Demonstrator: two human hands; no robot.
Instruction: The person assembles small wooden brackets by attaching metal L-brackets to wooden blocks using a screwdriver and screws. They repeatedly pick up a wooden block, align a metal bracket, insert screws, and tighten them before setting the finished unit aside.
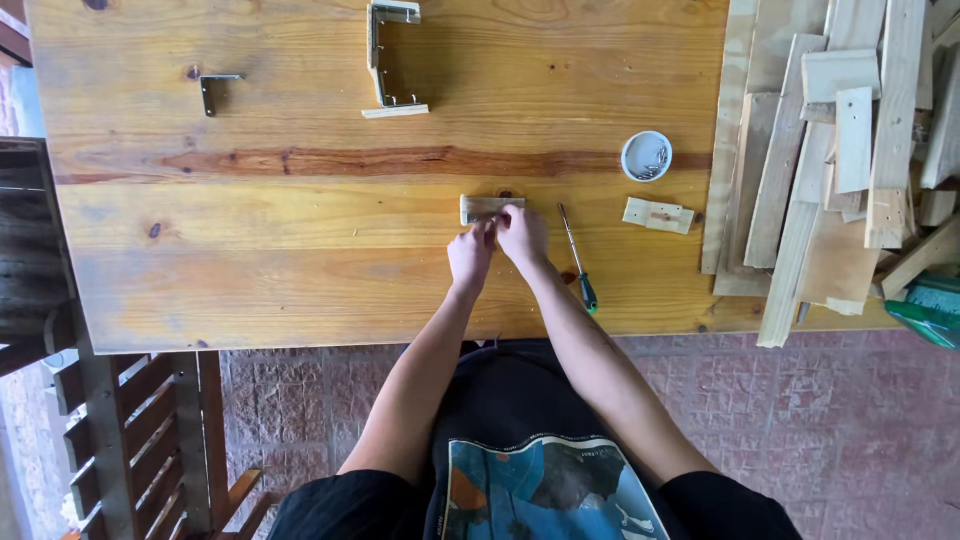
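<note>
Right now a person is standing at a big wooden table (300, 250) and looking down at two bare hands. Both hands are meeting at a small wooden block (490, 207) that is lying flat near the middle of the table, a bit toward the near edge. The left hand (470, 255) is curling its fingers at the near side of the block, and the right hand (522, 235) is pressing on the block just beside it. The two hands are touching each other. The fingers are bunching up too small to see well, so I cannot tell if they are pinching something tiny or only gripping the block. A screwdriver (577, 258) with a dark handle is lying just to the right of the right hand, not touching it. Farther right, a small round white tub (646, 156) is sitting with little metal bits inside. Near it, another small piece of wood (658, 215) is lying flat. A heap of wooden boards (830, 160) is covering the right end of the table. At the far side, a wooden frame with metal parts (388, 60) is resting, and a small metal bracket (215, 88) is lying well apart to its left. A slatted wooden chair (130, 440) is standing beside the table on the brick floor (850, 420).
</note>
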